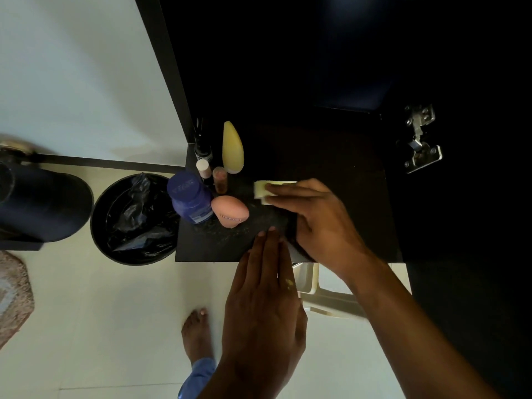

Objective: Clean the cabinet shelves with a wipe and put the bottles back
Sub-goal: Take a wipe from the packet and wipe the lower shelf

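A dark cabinet shelf (339,168) fills the middle of the head view. My right hand (313,217) presses a folded pale wipe (260,190) flat onto the shelf. My left hand (264,298) lies flat with its fingertips on the shelf's front edge, holding nothing. Bottles stand clustered at the shelf's left end: a blue bottle (190,200), a peach bottle (230,211), a tall yellow bottle (232,148), a small orange vial (220,180), a small white-capped bottle (203,167) and a dark bottle (203,145). Dust specks show on the shelf near the peach bottle.
A black bin (135,220) with a black liner stands on the floor left of the shelf. A dark stool-like object (43,203) and a rug (14,295) lie further left. A metal hinge (420,139) sits on the cabinet's right wall. My bare foot (197,332) stands below.
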Motion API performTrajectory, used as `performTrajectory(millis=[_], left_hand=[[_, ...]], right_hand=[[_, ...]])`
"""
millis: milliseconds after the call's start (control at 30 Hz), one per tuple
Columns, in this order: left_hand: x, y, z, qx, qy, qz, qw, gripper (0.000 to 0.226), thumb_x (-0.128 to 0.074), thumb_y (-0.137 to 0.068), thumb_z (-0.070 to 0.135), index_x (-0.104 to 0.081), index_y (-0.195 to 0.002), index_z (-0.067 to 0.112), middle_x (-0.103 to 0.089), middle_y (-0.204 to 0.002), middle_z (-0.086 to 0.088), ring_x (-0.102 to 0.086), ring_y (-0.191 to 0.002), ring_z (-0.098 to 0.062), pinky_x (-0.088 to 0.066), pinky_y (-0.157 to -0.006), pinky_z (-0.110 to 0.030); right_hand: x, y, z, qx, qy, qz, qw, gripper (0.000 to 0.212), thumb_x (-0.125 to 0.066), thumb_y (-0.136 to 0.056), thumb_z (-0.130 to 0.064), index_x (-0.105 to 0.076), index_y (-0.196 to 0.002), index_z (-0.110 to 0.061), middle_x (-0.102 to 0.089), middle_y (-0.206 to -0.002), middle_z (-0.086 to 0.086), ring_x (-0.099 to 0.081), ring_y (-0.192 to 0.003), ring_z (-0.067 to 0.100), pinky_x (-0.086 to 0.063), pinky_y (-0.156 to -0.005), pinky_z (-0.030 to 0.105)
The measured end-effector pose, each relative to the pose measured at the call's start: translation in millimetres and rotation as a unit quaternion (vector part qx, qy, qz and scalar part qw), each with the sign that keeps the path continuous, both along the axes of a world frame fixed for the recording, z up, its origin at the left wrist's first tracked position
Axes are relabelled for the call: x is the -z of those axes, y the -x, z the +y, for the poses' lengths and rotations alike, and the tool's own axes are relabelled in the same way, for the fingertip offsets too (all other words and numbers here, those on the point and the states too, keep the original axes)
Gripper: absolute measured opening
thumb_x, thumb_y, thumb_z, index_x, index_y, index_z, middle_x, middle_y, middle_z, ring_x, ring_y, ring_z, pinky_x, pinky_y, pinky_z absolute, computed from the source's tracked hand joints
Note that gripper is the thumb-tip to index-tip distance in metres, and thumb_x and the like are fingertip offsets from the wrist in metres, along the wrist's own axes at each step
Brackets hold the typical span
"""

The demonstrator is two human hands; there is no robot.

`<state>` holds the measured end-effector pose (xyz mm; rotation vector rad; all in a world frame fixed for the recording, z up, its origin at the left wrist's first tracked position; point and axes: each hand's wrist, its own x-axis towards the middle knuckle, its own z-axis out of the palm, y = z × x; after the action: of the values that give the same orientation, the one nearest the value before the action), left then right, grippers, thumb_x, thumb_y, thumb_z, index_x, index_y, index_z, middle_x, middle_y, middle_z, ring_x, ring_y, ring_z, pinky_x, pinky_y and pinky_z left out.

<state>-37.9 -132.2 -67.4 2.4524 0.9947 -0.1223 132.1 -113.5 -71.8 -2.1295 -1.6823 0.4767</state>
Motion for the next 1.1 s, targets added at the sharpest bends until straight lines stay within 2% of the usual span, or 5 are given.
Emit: performTrajectory(millis=[167, 367, 667, 867, 1100], left_hand=[[-2, 3, 2, 0.005, 0.005, -0.001, 1.0, 0.098, -0.074, -0.084, 0.044, -0.026, -0.16, 0.005, -0.026, -0.169, -0.014, -0.026, -0.156, -0.028, -0.021, -0.124, -0.036], [-10, 5, 5, -0.012, 0.007, -0.005, 1.0, 0.089, -0.076, -0.082, 0.04, -0.038, -0.155, 0.006, -0.045, -0.157, -0.012, -0.043, -0.146, -0.027, -0.026, -0.122, -0.033], [-6, 6, 6, -0.004, -0.031, -0.008, 0.999, 0.088, -0.075, -0.082, 0.038, -0.039, -0.153, 0.001, -0.047, -0.154, -0.017, -0.046, -0.142, -0.033, -0.043, -0.116, -0.042], [-1, 6, 5, 0.008, -0.044, 0.008, 0.999, 0.091, -0.077, -0.08, 0.041, -0.041, -0.152, -0.002, -0.048, -0.153, -0.021, -0.049, -0.14, -0.038, -0.047, -0.112, -0.046], [-8, 15, 1, 0.015, -0.041, 0.024, 0.999, 0.093, -0.074, -0.083, 0.04, -0.034, -0.155, -0.002, -0.04, -0.158, -0.022, -0.042, -0.145, -0.036, -0.043, -0.117, -0.046]], right_hand=[[-9, -6, -32, 0.036, 0.028, -0.003, 0.999, 0.049, -0.064, -0.082, 0.01, -0.072, -0.124, -0.014, -0.065, -0.135, 0.001, -0.053, -0.128, 0.019, -0.038, -0.111, 0.019], [4, 15, -14, 0.019, 0.008, 0.069, 0.997, 0.04, -0.068, -0.084, 0.002, -0.07, -0.124, -0.004, -0.062, -0.136, 0.014, -0.053, -0.129, 0.015, -0.033, -0.112, 0.011], [6, 21, -35, 0.078, -0.026, 0.013, 0.997, 0.031, -0.074, -0.081, -0.004, -0.077, -0.112, -0.007, -0.071, -0.124, 0.011, -0.066, -0.115, 0.027, -0.051, -0.106, 0.041], [-7, -16, -73, 0.328, 0.084, -0.04, 0.94, 0.057, -0.074, -0.086, -0.002, -0.063, -0.136, -0.026, -0.057, -0.142, 0.007, -0.058, -0.126, 0.03, -0.043, -0.11, 0.035], [-1, 39, -62, 0.214, 0.03, -0.027, 0.976, 0.051, -0.053, -0.083, 0.002, -0.069, -0.129, -0.015, -0.063, -0.137, 0.007, -0.059, -0.121, 0.024, -0.036, -0.108, 0.019]])
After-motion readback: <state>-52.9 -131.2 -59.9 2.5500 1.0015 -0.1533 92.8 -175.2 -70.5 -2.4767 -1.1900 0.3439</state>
